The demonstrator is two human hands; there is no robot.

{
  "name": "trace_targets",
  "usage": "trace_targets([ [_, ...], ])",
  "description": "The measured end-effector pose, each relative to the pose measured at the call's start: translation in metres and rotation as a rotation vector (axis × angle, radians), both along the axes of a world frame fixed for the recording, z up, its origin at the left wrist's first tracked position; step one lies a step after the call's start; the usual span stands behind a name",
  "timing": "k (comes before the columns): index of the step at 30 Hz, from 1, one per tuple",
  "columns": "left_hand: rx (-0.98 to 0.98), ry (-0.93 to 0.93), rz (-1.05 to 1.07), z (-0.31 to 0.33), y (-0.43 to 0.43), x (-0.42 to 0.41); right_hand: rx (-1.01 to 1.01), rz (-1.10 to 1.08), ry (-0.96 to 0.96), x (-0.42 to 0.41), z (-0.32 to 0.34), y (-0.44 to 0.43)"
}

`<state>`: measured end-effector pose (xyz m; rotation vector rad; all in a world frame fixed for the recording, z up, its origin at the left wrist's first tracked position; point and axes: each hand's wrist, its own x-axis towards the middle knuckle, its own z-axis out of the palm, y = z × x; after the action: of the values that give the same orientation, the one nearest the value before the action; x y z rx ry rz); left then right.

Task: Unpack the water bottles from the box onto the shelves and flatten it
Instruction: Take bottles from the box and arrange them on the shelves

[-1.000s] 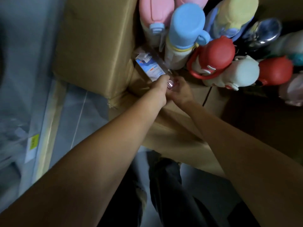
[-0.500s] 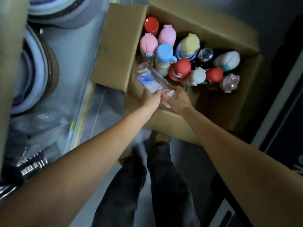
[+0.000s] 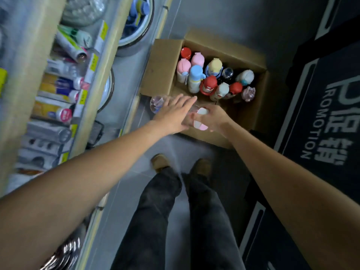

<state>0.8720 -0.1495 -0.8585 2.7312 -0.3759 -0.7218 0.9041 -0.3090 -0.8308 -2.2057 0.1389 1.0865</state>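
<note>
Centre of frame: you hold the clear bottle (image 3: 158,103) on its side, level, across the near left corner of the box (image 3: 255,112) and above the floor (image 3: 224,20).

Left hand (image 3: 175,112): palm down on the barrel, fingers (image 3: 187,101) straight and close together, pointing to the upper right. The bottle runs beneath them, and its rounded transparent base shows past the hand on the left. Whether the thumb wraps underneath cannot be told.

Right hand (image 3: 214,118): fingers curled round the capped end. The cap (image 3: 200,124) is smooth plastic, white shading to pink, and shows between the two hands. The hands are almost touching.

The box is plain brown corrugated cardboard, open, with one flap (image 3: 161,67) folded out to the left. In its far half the other bottles (image 3: 210,83) stand upright and tightly packed, with domed matt lids in red, pink, blue, yellow and white. One top is shiny and dark, and one at the right is clear pinkish.

Left of frame: the shelves (image 3: 106,71), pale-edged, carry yellow price tags (image 3: 93,62) and hold boxed and wrapped goods, which are blurred.

Right of frame: a dark mat (image 3: 321,117) with pale lettering reading "ROMOTION".

Bottom centre: dark trousers (image 3: 155,211) and brown shoes (image 3: 159,161) on the grey, smooth floor.
</note>
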Motion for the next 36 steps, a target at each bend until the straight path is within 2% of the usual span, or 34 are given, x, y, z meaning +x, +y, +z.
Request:
trace_targets([
  [3, -0.010, -0.078, 0.065, 0.050, 0.004, -0.030, 0.028, 0.029, -0.057, -0.020, 0.046, 0.008],
  [6, -0.003, -0.017, 0.241, 0.085, 0.010, -0.072, 0.086, 0.012, -0.079, -0.045, 0.087, 0.017],
  [9, -0.081, 0.036, 0.469, 0.108, 0.012, -0.118, 0.194, 0.007, -0.059, -0.078, 0.122, 0.019],
  [11, -0.220, 0.089, 0.676, 0.124, 0.008, -0.160, 0.276, 0.051, -0.020, -0.109, 0.147, 0.019],
  [13, -0.445, 0.132, 0.837, 0.147, 0.003, -0.197, 0.341, 0.141, 0.027, -0.139, 0.174, 0.024],
  [15, -0.702, 0.076, 0.927, 0.178, -0.001, -0.242, 0.387, 0.249, 0.068, -0.175, 0.204, 0.033],
  [17, -0.878, 0.013, 0.999, 0.211, 0.000, -0.284, 0.386, 0.344, 0.093, -0.208, 0.232, 0.046],
  [24, -0.913, -0.245, 1.136, 0.344, 0.044, -0.422, 0.471, 0.730, 0.026, -0.310, 0.343, 0.126],
  [32, -0.839, -0.335, 1.307, 0.478, 0.091, -0.550, 0.593, 0.990, -0.197, -0.418, 0.482, 0.217],
  [36, -0.904, -0.609, 1.359, 0.548, 0.113, -0.619, 0.767, 1.101, -0.233, -0.496, 0.567, 0.253],
])
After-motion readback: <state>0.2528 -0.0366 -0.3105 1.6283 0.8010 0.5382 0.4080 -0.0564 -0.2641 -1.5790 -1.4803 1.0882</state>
